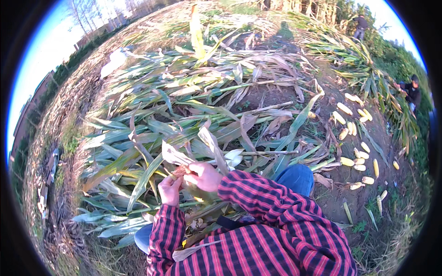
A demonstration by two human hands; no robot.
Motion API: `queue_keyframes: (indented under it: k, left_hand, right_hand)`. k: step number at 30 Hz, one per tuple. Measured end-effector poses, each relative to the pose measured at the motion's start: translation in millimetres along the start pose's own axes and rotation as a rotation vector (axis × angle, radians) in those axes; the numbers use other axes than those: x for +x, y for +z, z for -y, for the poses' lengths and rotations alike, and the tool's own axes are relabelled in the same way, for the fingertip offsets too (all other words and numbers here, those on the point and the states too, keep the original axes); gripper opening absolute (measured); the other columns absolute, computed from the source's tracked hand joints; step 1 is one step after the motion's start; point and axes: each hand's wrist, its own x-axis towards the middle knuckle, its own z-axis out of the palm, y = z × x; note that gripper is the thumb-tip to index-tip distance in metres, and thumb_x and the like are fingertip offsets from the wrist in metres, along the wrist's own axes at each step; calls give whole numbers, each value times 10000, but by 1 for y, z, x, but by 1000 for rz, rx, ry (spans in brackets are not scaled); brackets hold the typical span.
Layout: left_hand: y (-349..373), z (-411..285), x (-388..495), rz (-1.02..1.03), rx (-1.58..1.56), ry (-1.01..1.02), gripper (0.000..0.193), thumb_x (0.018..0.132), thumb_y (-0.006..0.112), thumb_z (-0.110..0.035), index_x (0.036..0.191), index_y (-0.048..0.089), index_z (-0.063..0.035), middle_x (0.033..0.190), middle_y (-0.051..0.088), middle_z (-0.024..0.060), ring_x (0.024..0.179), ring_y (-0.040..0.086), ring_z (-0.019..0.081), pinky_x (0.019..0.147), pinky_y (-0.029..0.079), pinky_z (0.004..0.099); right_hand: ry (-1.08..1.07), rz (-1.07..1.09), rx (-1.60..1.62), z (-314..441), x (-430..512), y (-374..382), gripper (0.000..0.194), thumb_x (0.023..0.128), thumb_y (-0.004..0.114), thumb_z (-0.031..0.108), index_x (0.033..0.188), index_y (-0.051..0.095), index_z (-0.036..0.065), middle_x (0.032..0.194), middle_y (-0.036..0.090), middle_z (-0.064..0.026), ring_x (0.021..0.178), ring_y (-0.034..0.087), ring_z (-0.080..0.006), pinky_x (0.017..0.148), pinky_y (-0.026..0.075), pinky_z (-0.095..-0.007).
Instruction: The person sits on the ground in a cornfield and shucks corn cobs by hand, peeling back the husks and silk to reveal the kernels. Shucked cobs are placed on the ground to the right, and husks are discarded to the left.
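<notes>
My left hand point(170, 190) and my right hand point(204, 176) meet in front of my body, fingertips almost touching. Between them they pinch a dry corn husk point(175, 154), its pale leaf spreading up and away from the fingers. A reddish-brown tuft, probably corn silk point(180, 170), shows at the pinch. Whether an ear sits inside the husk is hidden by my fingers. Cut corn stalks point(207, 120) with green and dry leaves lie heaped beneath and beyond both hands. A loose dry husk leaf point(193, 251) rests against my striped shirt.
Several husked corn cobs point(347, 161) lie scattered on bare soil at my right. A white sack point(113, 62) lies far left. One person point(412, 92) is by standing corn at the right; another person point(361, 27) stands farther back. My bent knee point(296, 179) borders the stalks.
</notes>
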Motion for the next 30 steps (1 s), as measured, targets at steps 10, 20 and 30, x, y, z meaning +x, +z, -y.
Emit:
queue_keyframes:
  k: [10, 20, 30]
  left_hand:
    - [48, 22, 17, 320, -875, 201, 135, 899, 586, -132, 952, 628, -15, 943, 660, 107, 949, 596, 202, 921, 425, 345]
    - [9, 64, -41, 221, -580, -80, 118, 898, 573, -101, 893, 635, 0, 832, 652, 93, 854, 602, 177, 865, 444, 330]
    - [-47, 64, -99, 170, -439, -313, 129, 867, 616, -78, 914, 640, 39, 830, 651, 86, 738, 595, 132, 749, 471, 288]
  right_hand:
    - [51, -454, 10, -77, 26, 0, 143, 826, 562, 64, 885, 641, -40, 734, 635, -152, 665, 613, -228, 659, 475, -326]
    - [601, -567, -185, -273, -1, -25, 302, 788, 649, 215, 761, 644, -85, 604, 599, -194, 587, 616, -263, 583, 460, -398]
    - [853, -408, -93, -337, -72, -25, 321, 812, 655, 226, 919, 614, -74, 776, 623, -169, 710, 621, -218, 665, 476, -358]
